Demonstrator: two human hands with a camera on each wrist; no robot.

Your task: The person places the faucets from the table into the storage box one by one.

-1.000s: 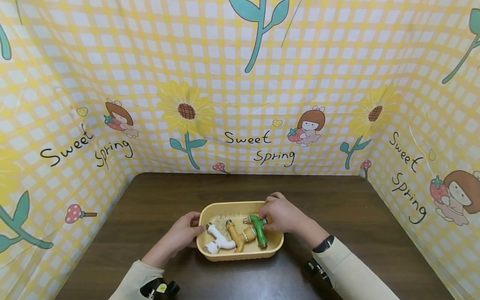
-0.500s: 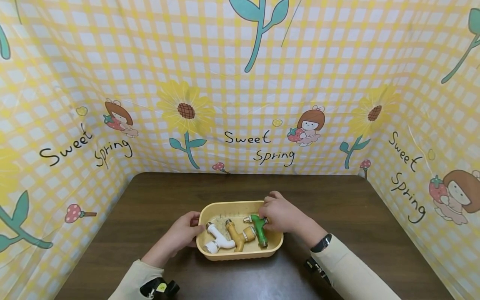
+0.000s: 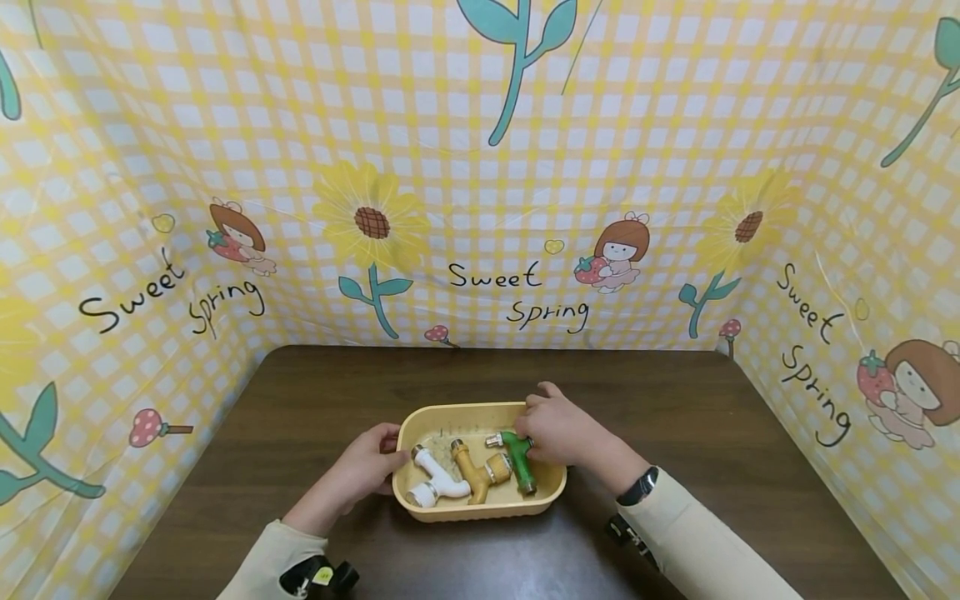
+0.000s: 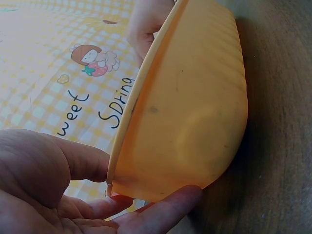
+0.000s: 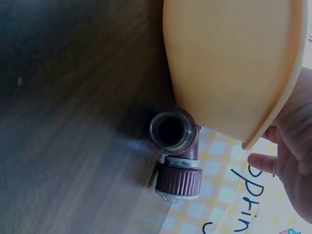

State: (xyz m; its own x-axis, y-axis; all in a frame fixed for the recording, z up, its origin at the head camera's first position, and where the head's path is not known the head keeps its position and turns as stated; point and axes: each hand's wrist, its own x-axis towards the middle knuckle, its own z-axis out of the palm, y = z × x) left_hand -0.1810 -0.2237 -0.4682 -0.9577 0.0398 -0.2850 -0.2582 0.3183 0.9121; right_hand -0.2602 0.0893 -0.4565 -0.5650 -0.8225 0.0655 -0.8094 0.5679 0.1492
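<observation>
While the left hand (image 3: pixel 363 462) grips the tub (image 3: pixel 480 513), the green tap (image 3: pixel 521 465) lies inside it, lower centre of the frame, long axis near vertical, just lower left of the nearer right hand (image 3: pixel 561 427), whose grasp I cannot tell.

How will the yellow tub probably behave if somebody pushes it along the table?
The yellow tub probably slides rather than tips, since it is wider than tall. It looks thin-walled, so it may be light and flex slightly. The white fitting and mustard fitting may shift inside, as nothing seems to fasten them.
</observation>
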